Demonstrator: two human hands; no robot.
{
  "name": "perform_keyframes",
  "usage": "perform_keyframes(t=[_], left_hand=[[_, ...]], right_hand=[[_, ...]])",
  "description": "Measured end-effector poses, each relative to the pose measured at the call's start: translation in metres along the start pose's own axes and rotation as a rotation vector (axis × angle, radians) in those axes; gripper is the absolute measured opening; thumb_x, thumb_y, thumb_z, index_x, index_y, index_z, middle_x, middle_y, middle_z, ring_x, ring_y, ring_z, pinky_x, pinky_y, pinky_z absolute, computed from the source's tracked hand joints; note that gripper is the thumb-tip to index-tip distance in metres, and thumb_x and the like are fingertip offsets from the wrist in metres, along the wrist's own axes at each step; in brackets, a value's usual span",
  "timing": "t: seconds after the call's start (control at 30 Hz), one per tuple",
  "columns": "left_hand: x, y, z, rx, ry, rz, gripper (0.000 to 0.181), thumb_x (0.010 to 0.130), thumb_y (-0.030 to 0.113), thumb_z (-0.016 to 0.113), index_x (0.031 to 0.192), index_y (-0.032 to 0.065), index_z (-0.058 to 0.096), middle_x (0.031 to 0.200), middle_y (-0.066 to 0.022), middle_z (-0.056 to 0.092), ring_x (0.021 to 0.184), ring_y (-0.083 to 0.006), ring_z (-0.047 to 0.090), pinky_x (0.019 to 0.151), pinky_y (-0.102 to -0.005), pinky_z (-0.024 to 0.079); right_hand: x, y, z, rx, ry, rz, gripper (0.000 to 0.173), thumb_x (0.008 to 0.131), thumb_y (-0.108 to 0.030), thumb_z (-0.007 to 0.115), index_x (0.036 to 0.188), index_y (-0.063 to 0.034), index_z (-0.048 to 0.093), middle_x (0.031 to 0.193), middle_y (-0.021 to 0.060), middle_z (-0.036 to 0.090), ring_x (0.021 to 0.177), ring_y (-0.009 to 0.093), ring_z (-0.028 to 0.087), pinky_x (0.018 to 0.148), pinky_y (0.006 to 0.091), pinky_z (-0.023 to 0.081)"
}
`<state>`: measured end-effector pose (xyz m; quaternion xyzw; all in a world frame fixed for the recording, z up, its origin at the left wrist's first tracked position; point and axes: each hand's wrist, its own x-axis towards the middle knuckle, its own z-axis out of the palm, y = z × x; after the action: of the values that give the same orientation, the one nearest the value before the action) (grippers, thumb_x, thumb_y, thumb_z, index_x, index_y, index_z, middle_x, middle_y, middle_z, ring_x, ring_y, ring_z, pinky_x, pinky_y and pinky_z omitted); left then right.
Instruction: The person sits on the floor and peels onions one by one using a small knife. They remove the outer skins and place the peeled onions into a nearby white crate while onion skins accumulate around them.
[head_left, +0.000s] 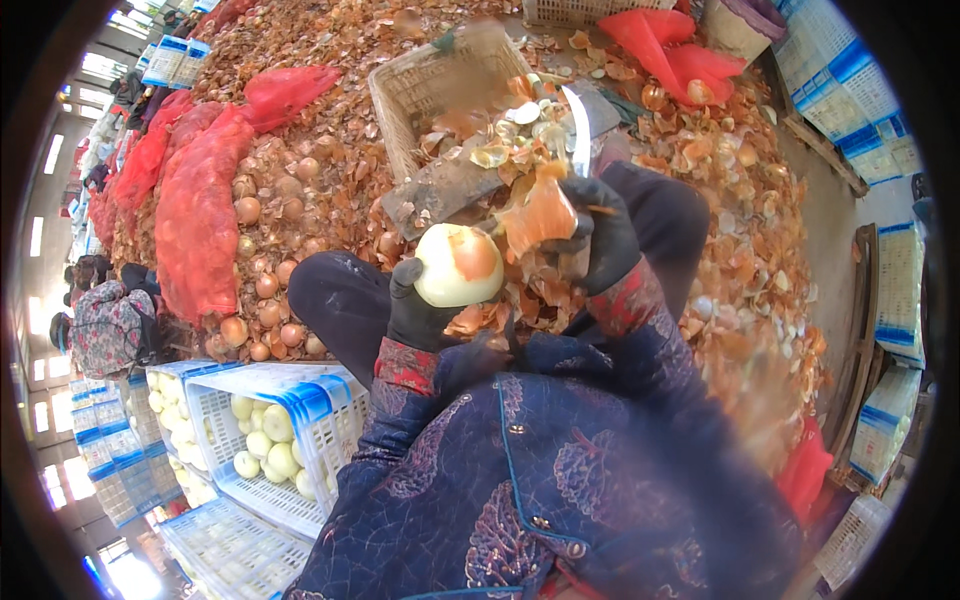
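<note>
My left hand, in a dark glove, holds a large onion, mostly peeled to pale flesh with a brown patch of skin left on it. To its right my right hand, gloved too, grips a knife with a curved blade pointing up and away from me. A piece of brown onion skin hangs at the fingers of that hand; the knife's handle is hidden. Beyond both hands, a board lies across a dirty plastic crate, with trimmed onion ends and skins on it.
Unpeeled onions and loose skins cover the floor around my legs. Red mesh sacks lie at the left. A white and blue crate of peeled onions stands at my lower left. Another person sits at the far left. Stacked crates line the right.
</note>
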<state>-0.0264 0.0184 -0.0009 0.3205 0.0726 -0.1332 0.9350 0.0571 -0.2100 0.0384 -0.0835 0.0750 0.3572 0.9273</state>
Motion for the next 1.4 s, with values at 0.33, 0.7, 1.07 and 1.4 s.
perform_keyframes(t=[0.33,0.7,1.07,1.4], left_hand=[[-0.005,0.002,0.006,-0.360,-0.020,-0.075,0.076,0.079,0.059,0.056,0.135,0.0084,0.042,0.125,-0.0238,0.052,0.106,-0.0462,0.056,0.087,-0.0589,0.050],[-0.008,-0.014,-0.017,1.102,0.192,0.559,0.091,0.074,0.035,0.076,0.140,0.0081,0.019,0.135,-0.0177,0.041,0.120,-0.0291,0.049,0.104,-0.0407,0.041],[-0.007,-0.016,0.023,0.853,0.228,0.555,0.101,0.071,0.024,0.082,0.143,0.0110,0.012,0.135,-0.0166,0.040,0.117,-0.0287,0.051,0.104,-0.0404,0.041],[-0.006,-0.027,0.040,0.811,0.258,0.611,0.079,0.077,0.034,0.075,0.135,0.0040,0.030,0.125,-0.0147,0.048,0.113,-0.0261,0.052,0.095,-0.0392,0.043]], right_hand=[[0.012,-0.025,0.012,-1.287,0.459,-0.503,0.017,0.090,-0.017,0.058,0.101,-0.0050,0.062,0.068,0.0066,0.061,0.040,0.014,0.049,0.037,0.0288,0.039],[-0.029,0.021,-0.024,-2.323,-0.154,-0.616,0.035,0.073,-0.013,0.069,0.108,-0.0140,0.065,0.076,0.0071,0.062,0.065,0.026,0.063,0.057,0.0373,0.048],[-0.018,0.037,-0.020,-2.437,-0.029,-0.968,0.027,0.080,-0.019,0.063,0.107,-0.0158,0.059,0.078,0.0025,0.058,0.066,0.022,0.062,0.055,0.0387,0.048],[-0.006,0.033,-0.016,-2.504,-0.120,-1.098,0.030,0.079,-0.016,0.059,0.109,-0.0150,0.059,0.079,0.0019,0.056,0.066,0.021,0.061,0.053,0.0346,0.049]])
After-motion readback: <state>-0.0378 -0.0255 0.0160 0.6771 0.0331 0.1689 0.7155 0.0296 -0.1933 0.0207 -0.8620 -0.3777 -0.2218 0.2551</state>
